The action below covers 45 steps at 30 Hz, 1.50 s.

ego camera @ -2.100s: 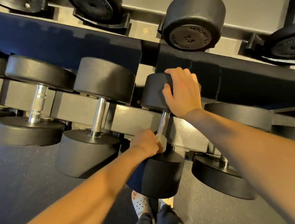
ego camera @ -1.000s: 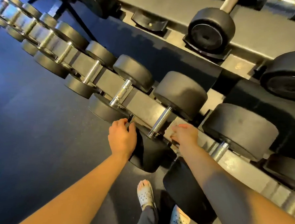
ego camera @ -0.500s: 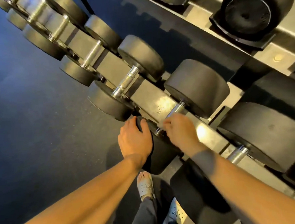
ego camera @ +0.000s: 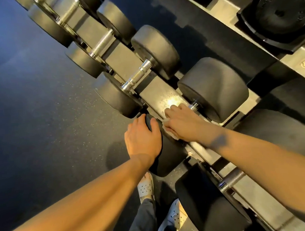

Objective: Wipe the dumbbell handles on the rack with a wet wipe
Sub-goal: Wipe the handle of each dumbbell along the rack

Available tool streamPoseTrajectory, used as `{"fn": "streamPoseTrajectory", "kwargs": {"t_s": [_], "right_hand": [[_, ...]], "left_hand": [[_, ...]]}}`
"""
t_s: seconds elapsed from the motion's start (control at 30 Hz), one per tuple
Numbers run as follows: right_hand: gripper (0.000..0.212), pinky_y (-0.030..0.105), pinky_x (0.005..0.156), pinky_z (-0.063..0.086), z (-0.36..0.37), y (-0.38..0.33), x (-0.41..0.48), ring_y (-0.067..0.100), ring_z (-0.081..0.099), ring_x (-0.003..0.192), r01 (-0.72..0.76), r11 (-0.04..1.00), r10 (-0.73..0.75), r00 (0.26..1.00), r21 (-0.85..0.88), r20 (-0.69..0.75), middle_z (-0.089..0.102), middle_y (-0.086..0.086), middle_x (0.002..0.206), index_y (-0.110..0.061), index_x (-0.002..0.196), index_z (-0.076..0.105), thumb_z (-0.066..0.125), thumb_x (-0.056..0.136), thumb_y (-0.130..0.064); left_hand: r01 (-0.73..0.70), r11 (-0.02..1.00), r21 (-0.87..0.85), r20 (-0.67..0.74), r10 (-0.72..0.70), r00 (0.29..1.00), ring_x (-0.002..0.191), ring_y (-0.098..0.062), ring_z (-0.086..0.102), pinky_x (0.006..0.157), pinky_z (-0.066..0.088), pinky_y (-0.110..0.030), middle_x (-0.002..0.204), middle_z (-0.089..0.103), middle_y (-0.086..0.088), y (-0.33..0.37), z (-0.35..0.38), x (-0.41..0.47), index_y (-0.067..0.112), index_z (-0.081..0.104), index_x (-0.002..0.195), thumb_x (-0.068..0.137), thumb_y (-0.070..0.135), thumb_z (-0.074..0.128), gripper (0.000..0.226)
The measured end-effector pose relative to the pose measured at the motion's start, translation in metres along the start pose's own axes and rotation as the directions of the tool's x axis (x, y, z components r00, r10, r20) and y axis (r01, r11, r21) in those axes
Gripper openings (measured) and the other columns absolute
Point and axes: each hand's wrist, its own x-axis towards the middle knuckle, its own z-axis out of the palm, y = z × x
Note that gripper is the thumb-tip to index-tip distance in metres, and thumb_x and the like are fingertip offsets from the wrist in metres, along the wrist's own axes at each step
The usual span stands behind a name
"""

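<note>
Here the right hand (ego camera: 181,122) is closed, its fingers curled on a crumpled white wet wipe (ego camera: 168,132) that it presses around a dumbbell handle. The hand hides most of this handle; only a short chrome end (ego camera: 194,105) shows beside the far matte black round head (ego camera: 215,88). The left hand (ego camera: 142,138) lies with relaxed fingers on the near smooth black head (ego camera: 169,154). Under them runs the glossy grey metal rack rail (ego camera: 156,92). The next dumbbell has a knurled chrome bar (ego camera: 137,75). The floor (ego camera: 44,128) is dark speckled rubber.
</note>
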Motion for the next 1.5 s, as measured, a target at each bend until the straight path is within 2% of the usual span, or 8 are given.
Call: {"fn": "streamPoseTrajectory", "kwargs": {"t_s": [0.23, 0.4, 0.6, 0.77, 0.9, 1.1, 1.3, 1.5], "right_hand": [[0.015, 0.041, 0.084, 0.054, -0.031, -0.004, 0.058, 0.028, 0.062, 0.079, -0.336, 0.898, 0.084, 0.765, 0.284, 0.638, 0.061, 0.009, 0.081, -0.008, 0.087, 0.055, 0.050, 0.099, -0.014], [0.011, 0.039, 0.091, 0.042, -0.013, -0.001, 0.011, 0.025, 0.059, 0.092, -0.022, 0.982, -0.023, 0.971, 0.185, 0.237, 0.059, 0.002, 0.094, -0.018, 0.092, 0.055, 0.051, 0.100, -0.024], [0.039, 0.040, 0.103, 0.041, 0.011, -0.003, -0.018, 0.025, 0.058, 0.108, 0.096, 0.986, -0.097, 0.995, 0.135, 0.005, 0.063, 0.000, 0.117, -0.020, 0.125, 0.060, 0.066, 0.086, -0.021], [0.042, 0.038, 0.079, 0.050, -0.036, 0.001, 0.044, 0.027, 0.062, 0.097, -0.095, 0.971, -0.066, 0.773, 0.219, 0.631, 0.061, 0.006, 0.113, -0.019, 0.123, 0.052, 0.072, 0.086, -0.019], [0.057, 0.036, 0.064, 0.050, -0.029, -0.004, 0.069, 0.025, 0.065, 0.088, -0.127, 0.987, 0.007, 0.634, 0.095, 0.774, 0.064, 0.009, 0.118, -0.009, 0.135, 0.057, 0.077, 0.082, -0.015], [0.030, 0.043, 0.102, 0.039, -0.009, -0.008, 0.015, 0.026, 0.062, 0.099, 0.141, 0.971, -0.077, 0.949, -0.194, 0.306, 0.066, 0.004, 0.109, -0.013, 0.123, 0.056, 0.063, 0.094, -0.019], [0.050, 0.054, 0.120, 0.028, 0.027, 0.005, -0.026, 0.034, 0.060, 0.116, 0.116, 0.978, -0.137, 0.984, -0.174, -0.112, 0.063, 0.014, 0.125, -0.008, 0.132, 0.057, 0.070, 0.083, -0.012], [0.015, 0.034, 0.076, 0.046, 0.011, -0.012, -0.056, 0.022, 0.056, 0.092, -0.192, 0.930, 0.275, 0.929, 0.314, -0.246, 0.058, 0.002, 0.104, -0.013, 0.097, 0.068, 0.069, 0.081, -0.013]], "left_hand": [[0.000, 1.000, -0.005, 0.008, 0.000, 1.000, 0.117, -0.021, 0.059, 0.103, 0.049, -0.050, 0.127, 0.066, 0.001, -0.001, 0.001, 0.001, 0.023, 0.058, 0.133, 0.096, 0.060, 0.016, 0.066], [0.004, 1.000, -0.012, 0.013, -0.004, 1.000, 0.123, -0.021, 0.057, 0.107, 0.046, -0.049, 0.133, 0.064, 0.002, 0.002, -0.003, -0.002, 0.024, 0.055, 0.139, 0.097, 0.060, 0.017, 0.067], [0.014, 1.000, -0.016, 0.014, -0.014, 1.000, 0.122, -0.020, 0.057, 0.107, 0.047, -0.049, 0.133, 0.064, 0.003, 0.002, -0.002, -0.001, 0.025, 0.055, 0.139, 0.097, 0.061, 0.016, 0.068], [0.010, 1.000, -0.009, 0.016, -0.010, 1.000, 0.128, -0.020, 0.055, 0.112, 0.043, -0.047, 0.139, 0.061, 0.002, 0.001, -0.001, 0.001, 0.024, 0.052, 0.145, 0.104, 0.053, 0.027, 0.056], [0.002, 1.000, -0.023, 0.006, -0.002, 1.000, 0.131, -0.021, 0.053, 0.112, 0.043, -0.048, 0.142, 0.059, 0.001, 0.001, -0.001, 0.000, 0.024, 0.050, 0.147, 0.103, 0.054, 0.027, 0.059], [0.025, 0.999, -0.038, 0.001, -0.025, 1.000, 0.131, -0.021, 0.054, 0.111, 0.045, -0.050, 0.143, 0.060, 0.003, 0.002, -0.001, -0.001, 0.026, 0.051, 0.147, 0.099, 0.058, 0.023, 0.063], [0.022, 0.999, -0.043, -0.016, -0.022, 1.000, 0.126, -0.020, 0.058, 0.108, 0.048, -0.049, 0.138, 0.063, 0.004, 0.002, -0.001, -0.001, 0.027, 0.054, 0.144, 0.099, 0.060, 0.021, 0.065], [0.006, 0.999, -0.046, -0.015, -0.007, 1.000, 0.125, -0.021, 0.059, 0.108, 0.048, -0.049, 0.138, 0.064, 0.001, 0.001, -0.001, -0.002, 0.024, 0.052, 0.145, 0.105, 0.052, 0.030, 0.054]]}}
